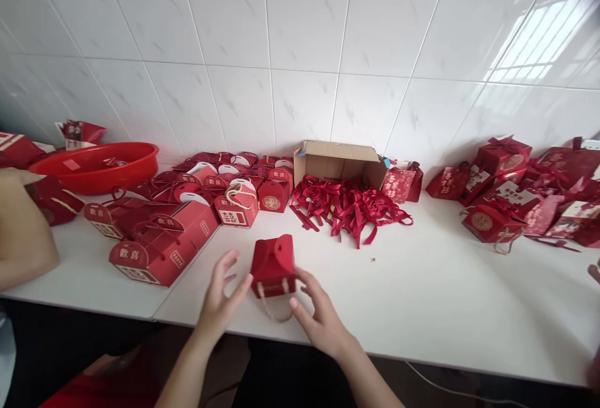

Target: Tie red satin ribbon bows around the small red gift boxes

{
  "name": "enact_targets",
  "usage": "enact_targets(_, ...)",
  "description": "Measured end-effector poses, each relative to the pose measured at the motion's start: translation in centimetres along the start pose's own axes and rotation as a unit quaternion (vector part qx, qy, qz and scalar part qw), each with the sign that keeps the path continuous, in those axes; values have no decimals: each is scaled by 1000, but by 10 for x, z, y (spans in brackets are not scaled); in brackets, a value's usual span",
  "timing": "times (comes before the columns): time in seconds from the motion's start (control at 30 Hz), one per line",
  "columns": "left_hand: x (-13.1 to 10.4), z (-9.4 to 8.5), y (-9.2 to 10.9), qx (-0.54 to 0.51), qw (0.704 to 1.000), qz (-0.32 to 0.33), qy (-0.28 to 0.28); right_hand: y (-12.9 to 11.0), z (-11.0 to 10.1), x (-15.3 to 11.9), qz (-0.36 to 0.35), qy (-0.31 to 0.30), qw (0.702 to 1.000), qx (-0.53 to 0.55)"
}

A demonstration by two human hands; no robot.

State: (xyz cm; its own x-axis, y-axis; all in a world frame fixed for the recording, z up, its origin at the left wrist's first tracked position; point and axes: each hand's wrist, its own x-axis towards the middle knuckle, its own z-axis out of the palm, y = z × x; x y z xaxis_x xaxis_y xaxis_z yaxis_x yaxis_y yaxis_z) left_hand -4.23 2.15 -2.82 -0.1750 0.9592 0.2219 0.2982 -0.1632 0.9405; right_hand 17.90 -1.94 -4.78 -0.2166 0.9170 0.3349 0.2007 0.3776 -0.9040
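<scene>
A small red gift box (273,265) stands on the table in front of me, its top flaps folded together. A twisted cord handle (274,313) hangs down over its near side. My left hand (224,292) is beside the box on the left, fingers apart, with the thumb close to its side. On the right, my right hand (319,311) has spread fingers, the index fingertip at the box's right edge. Whether either hand touches the box I cannot tell. Neither hand grips anything.
Several finished-looking red boxes (169,239) crowd the left, beside a red basin (107,167). Behind, red ribbons (351,205) spill from a cardboard carton (344,149). More red boxes (497,220) are piled right. A person's arm (25,233) rests at left; another person's fingers (594,270) show at right.
</scene>
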Motion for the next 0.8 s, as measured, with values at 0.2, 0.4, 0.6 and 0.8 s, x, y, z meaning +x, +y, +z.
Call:
enact_targets(0.2,-21,44,-7,-86,995,-58,-3,16,-42,29,47,84,976,-196)
enact_targets(0.4,-19,37,-4,-74,996,-39,-7,58,-143,71,156,185,914,-324)
enact_targets(0.6,-21,39,-3,-66,997,-40,4,68,-157,77,202,187,896,-349)
enact_targets(0.8,-25,40,2,-57,997,-60,2,27,-192,46,120,272,909,-291)
